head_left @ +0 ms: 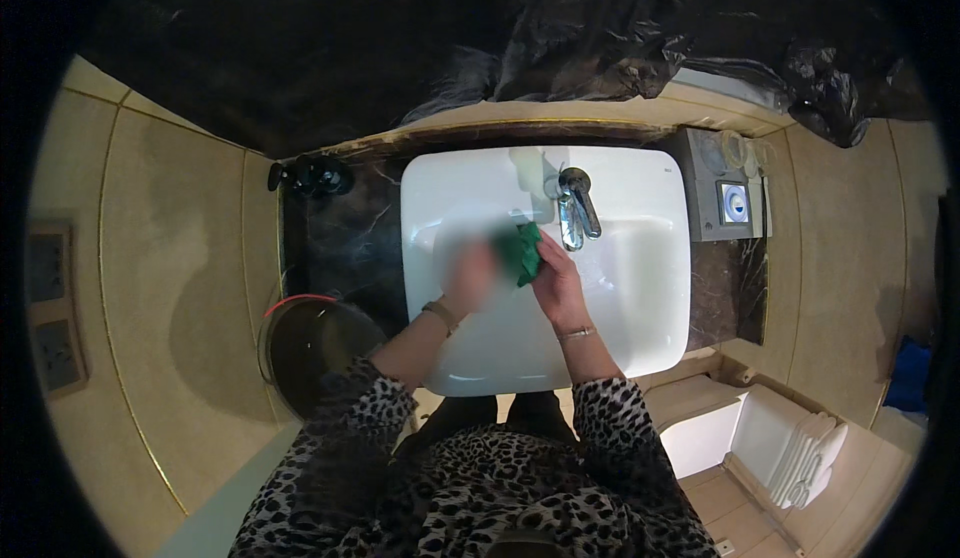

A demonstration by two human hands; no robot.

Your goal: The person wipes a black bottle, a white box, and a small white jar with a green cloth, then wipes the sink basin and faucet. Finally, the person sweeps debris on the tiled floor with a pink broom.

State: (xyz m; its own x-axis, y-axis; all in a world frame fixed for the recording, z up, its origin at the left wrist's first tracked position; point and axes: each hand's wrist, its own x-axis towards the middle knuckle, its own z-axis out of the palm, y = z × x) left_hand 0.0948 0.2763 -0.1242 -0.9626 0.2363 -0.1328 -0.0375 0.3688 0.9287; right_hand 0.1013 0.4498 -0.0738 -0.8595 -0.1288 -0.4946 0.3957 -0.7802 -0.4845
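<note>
Over the white washbasin, both hands come together around a crumpled green cloth. My right hand grips the cloth from its right side, fingers bent against it. At the cloth's left edge is my left hand; a blur hides its fingers, so its hold cannot be made out. Just beyond the right hand, the chrome faucet rises from the basin's far rim. Whether water is running is not visible.
Dark marble counter surrounds the basin. Black items stand at its far left, a grey box at its right. A round bin is at lower left. Folded white towels lie at lower right. Black plastic sheeting covers the far wall.
</note>
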